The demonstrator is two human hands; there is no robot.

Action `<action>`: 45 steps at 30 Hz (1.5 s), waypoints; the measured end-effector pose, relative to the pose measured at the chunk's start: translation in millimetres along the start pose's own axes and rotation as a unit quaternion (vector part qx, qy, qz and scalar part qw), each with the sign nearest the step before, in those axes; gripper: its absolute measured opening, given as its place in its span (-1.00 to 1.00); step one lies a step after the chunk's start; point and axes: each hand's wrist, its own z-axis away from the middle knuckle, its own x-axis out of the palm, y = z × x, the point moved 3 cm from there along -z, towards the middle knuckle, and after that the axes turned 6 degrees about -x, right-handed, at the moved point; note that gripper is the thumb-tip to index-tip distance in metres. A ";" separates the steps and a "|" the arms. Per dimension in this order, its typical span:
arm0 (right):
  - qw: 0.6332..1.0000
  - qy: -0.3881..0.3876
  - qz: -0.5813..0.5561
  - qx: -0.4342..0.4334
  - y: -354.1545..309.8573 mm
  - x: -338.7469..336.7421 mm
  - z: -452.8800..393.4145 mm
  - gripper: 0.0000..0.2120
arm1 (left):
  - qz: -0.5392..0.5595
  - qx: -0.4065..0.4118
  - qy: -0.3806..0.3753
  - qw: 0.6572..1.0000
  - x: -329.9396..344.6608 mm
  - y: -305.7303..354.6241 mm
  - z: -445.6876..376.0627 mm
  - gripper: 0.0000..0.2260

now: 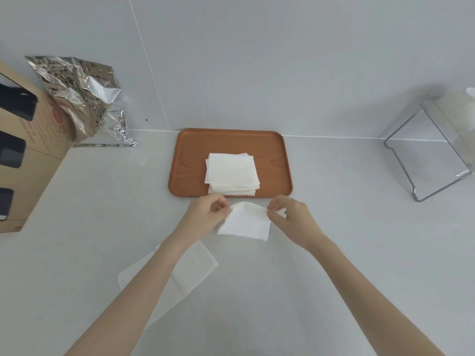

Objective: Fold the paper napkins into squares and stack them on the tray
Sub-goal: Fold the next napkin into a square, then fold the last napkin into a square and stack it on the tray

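Note:
A brown wooden tray lies against the back wall with a stack of folded white napkins on it. Just in front of the tray I hold a folded white napkin above the counter. My left hand pinches its upper left corner and my right hand pinches its upper right corner. An unfolded napkin lies flat on the counter nearer to me, partly hidden under my left forearm.
A cardboard box with dark cut-outs stands at the left, crumpled silver foil packaging behind it. A clear plastic holder sits at the right by the wall. The counter is pale grey.

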 end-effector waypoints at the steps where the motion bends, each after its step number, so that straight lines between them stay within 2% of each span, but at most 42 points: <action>1: 0.999 0.013 -0.045 0.004 -7.0 -7.1 -2.8 -0.93 | 0.045 -0.001 0.003 0.999 -6.6 5.9 -0.1 -0.95; 4: 0.986 0.037 -0.161 0.008 -27.9 -27.0 -17.7 -0.86 | 0.137 0.014 0.014 0.990 -27.1 24.8 -3.8 -0.91; 7: 0.967 0.038 -0.252 0.011 -41.0 -39.7 -39.9 -0.85 | 0.175 0.028 0.023 0.984 -45.8 40.0 -17.4 -0.86; 13: 0.955 0.053 -0.293 0.024 -38.9 -35.1 -93.5 -0.86 | 0.169 -0.013 0.052 0.984 -71.7 37.6 -64.0 -0.84; 18: 0.973 0.083 -0.209 0.051 -14.9 -8.5 -128.1 -0.82 | 0.082 -0.037 0.081 0.993 -70.1 17.0 -100.9 -0.85; 20: 0.979 0.096 -0.167 0.061 -6.4 1.7 -134.0 -0.86 | 0.052 -0.037 0.093 0.994 -65.3 10.2 -110.6 -0.87; 24: 0.988 0.088 -0.093 0.083 7.0 19.3 -138.8 -0.89 | -0.004 -0.042 0.083 0.996 -56.5 -1.1 -119.8 -0.89; 27: 0.991 0.077 -0.049 0.093 9.0 19.6 -136.5 -0.78 | -0.021 -0.039 0.082 0.996 -55.1 -2.6 -112.3 -0.84; 30: 0.994 0.091 -0.031 0.060 -1.3 7.4 -128.5 -0.72 | -0.070 -0.003 0.104 0.992 -62.3 5.8 -96.1 -0.80; 33: 0.996 0.093 -0.016 0.002 -19.2 -0.5 -109.2 -0.76 | -0.111 0.038 0.094 0.989 -69.1 11.1 -73.0 -0.82; 36: 0.998 0.049 -0.025 -0.043 -39.8 0.9 -79.7 -0.85 | -0.108 0.044 0.037 0.992 -71.7 11.1 -47.0 -0.88; 40: 0.997 -0.040 -0.039 -0.056 -55.9 22.9 -30.3 -0.93 | -0.155 0.010 -0.088 0.984 -68.3 -6.3 -15.1 -0.87; 42: 0.994 -0.106 -0.001 -0.041 -54.8 47.9 -5.7 -0.92 | -0.206 -0.017 -0.098 0.974 -63.8 -27.1 -1.5 -0.85; 45: 0.983 -0.174 0.055 -0.009 -49.1 83.4 20.2 -0.90 | -0.236 -0.031 -0.055 0.970 -56.2 -52.6 11.0 -0.80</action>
